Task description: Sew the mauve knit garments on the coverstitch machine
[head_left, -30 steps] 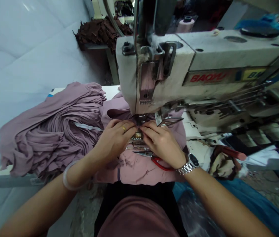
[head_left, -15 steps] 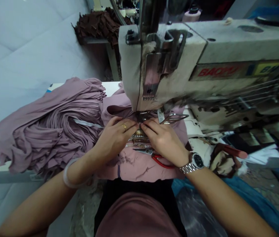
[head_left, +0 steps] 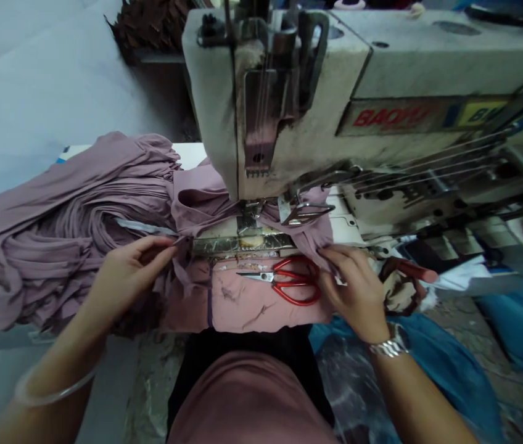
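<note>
Apart, left hand (head_left: 127, 277) and right hand (head_left: 356, 293) pinch mauve fabric (head_left: 308, 231) on the sewing table (head_left: 188, 154).

The view is taken from up on the head and is turned forward and down, so the left hand (head_left: 127, 271), the right hand (head_left: 356, 293) and the sewing machine (head_left: 404, 68) are seen from above, close by.

Two hands show: one left hand (head_left: 127, 271) and one right hand (head_left: 356, 296), with one watch (head_left: 390, 342) and one bangle (head_left: 53, 391) (one per wrist). There are also one sewing machine (head_left: 289, 105), one pair of scissors (head_left: 284, 280), one pair of snips (head_left: 308, 214) and one cloth pile (head_left: 58, 246).
</note>
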{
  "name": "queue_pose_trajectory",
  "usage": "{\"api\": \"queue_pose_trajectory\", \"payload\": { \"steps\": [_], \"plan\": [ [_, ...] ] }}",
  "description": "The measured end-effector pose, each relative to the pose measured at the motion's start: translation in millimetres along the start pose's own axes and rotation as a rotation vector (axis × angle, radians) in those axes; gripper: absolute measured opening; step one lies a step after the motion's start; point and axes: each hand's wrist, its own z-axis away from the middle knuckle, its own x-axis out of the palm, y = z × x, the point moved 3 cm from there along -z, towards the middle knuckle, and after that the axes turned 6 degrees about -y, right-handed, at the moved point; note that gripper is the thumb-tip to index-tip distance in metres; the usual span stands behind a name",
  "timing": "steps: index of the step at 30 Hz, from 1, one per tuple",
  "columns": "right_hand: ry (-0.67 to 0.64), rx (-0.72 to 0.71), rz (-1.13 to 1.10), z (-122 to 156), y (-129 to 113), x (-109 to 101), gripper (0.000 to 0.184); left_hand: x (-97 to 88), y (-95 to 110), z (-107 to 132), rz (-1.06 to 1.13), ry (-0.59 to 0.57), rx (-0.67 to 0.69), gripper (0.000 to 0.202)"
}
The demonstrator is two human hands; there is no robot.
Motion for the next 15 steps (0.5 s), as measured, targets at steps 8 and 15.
{"api": "queue_pose_trajectory", "payload": {
  "steps": [8,15],
  "plan": [
    [-0.127,0.212,-0.566,0.1,18.9,-18.0,0.018,-8.4,-35.2,7.0,0.086,-0.101,-0.173,0.054],
    [-0.15,0.223,-0.403,5.0,-3.5,-27.6,0.03,-18.5,-23.8,28.0,0.233,0.096,-0.268,0.038]
  ]
}}
